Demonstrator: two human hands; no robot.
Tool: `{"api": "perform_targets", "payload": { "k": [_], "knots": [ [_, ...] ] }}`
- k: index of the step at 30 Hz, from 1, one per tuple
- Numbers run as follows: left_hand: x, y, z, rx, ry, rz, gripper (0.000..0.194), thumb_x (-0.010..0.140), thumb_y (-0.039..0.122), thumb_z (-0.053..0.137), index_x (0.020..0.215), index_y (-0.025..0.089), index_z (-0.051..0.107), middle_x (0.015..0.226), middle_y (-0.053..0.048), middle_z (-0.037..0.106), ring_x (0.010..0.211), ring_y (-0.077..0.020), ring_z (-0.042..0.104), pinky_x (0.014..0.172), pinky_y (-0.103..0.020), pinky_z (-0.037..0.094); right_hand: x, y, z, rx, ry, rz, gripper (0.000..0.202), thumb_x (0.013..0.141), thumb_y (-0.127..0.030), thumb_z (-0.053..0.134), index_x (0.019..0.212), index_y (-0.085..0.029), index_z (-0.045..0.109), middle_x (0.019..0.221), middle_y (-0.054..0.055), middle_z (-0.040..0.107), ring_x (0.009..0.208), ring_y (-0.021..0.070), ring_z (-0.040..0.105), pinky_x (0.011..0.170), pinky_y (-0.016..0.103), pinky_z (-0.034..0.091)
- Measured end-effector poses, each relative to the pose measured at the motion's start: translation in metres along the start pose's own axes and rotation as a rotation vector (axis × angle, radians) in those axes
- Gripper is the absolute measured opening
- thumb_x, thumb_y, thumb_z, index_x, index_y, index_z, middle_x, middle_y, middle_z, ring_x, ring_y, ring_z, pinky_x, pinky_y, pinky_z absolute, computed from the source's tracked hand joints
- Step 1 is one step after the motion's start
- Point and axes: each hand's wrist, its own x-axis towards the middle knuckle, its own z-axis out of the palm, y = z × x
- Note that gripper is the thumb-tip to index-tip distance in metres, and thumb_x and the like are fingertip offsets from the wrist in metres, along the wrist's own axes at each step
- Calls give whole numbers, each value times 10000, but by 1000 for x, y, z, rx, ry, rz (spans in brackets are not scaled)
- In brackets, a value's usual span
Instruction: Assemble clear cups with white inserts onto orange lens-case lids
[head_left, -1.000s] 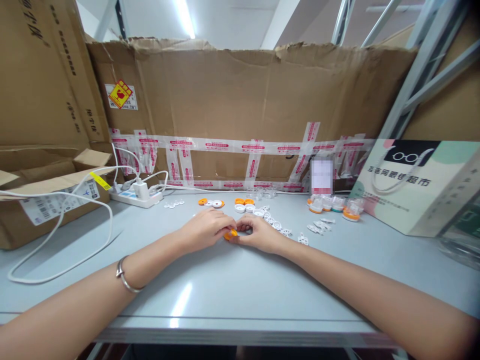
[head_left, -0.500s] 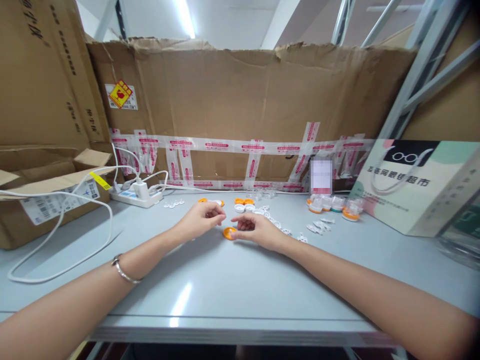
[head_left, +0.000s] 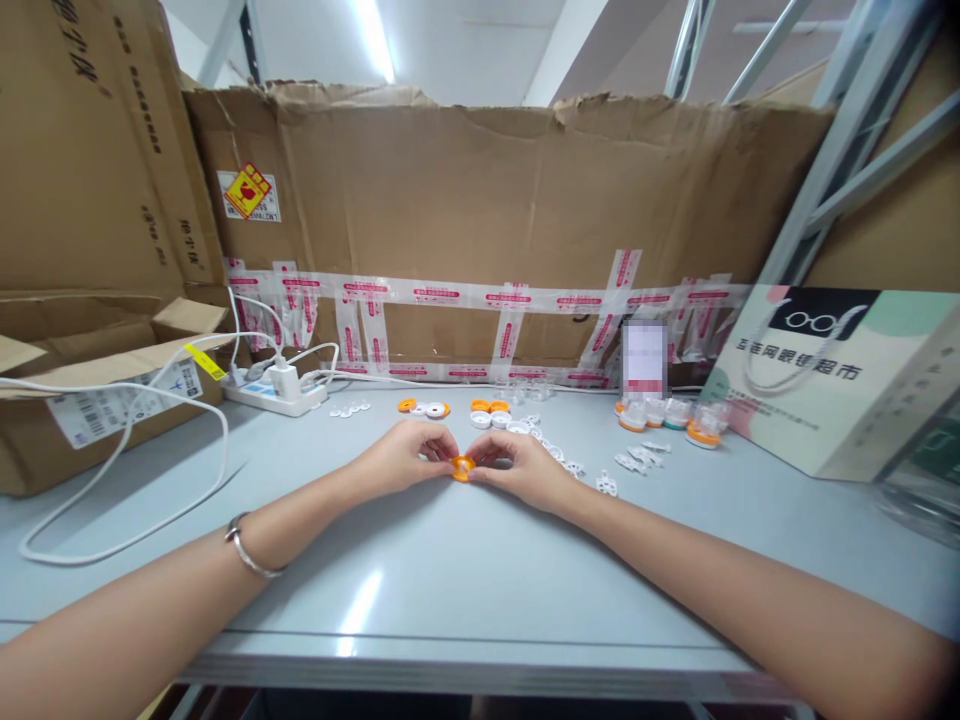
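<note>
While half a second ago only the right hand (head_left: 521,466) was touching the orange cap (head_left: 463,474), I now have both hands on it. The left hand (head_left: 414,456), then held clear to the left of the cap, has come in, and its thumb and fingers pinch the cap's left edge. The right keeps its own pinch on the right edge. Over the grey tabletop (head_left: 450,570), the cap sits between the fingertips; from here I can't tell whether it touches down. Beyond it I see the same clustered caps (head_left: 491,413), unmoved, with white openwork parts (head_left: 607,484) off to its right.
</note>
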Motion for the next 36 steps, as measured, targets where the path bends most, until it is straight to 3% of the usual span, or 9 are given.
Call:
{"api": "perform_targets", "payload": {
  "k": [7,21,30,36],
  "knots": [
    [-1,0,-4,112,-53,65,178,777,256,592,884,174,709,840,-37,715,750,-141,640,716,-226,490,-2,-1,-1,-11,-9,0,269,693,-382,670,858,-170,688,831,44,696,784,169,634,773,322,501],
    [-1,-7,-4,239,-78,219,202,826,241,546,954,214,700,884,-39,699,779,-124,630,740,-208,470,-2,0,-1,-35,-7,-53,249,721,-378,650,871,-189,711,878,52,708,809,182,644,770,318,511],
    [-4,-4,-4,322,-85,241,213,837,267,532,962,216,697,900,-52,687,789,-137,626,767,-232,468,-1,2,-1,-256,10,-251,148,784,-315,605,809,-215,711,885,47,704,818,166,638,792,314,496],
    [-5,1,-5,397,-119,262,228,856,252,501,982,213,687,915,-60,671,814,-141,622,771,-226,460,-1,2,-1,-375,-17,-305,165,819,-298,564,837,-209,702,903,55,690,832,162,629,786,295,488]
  ]
}}
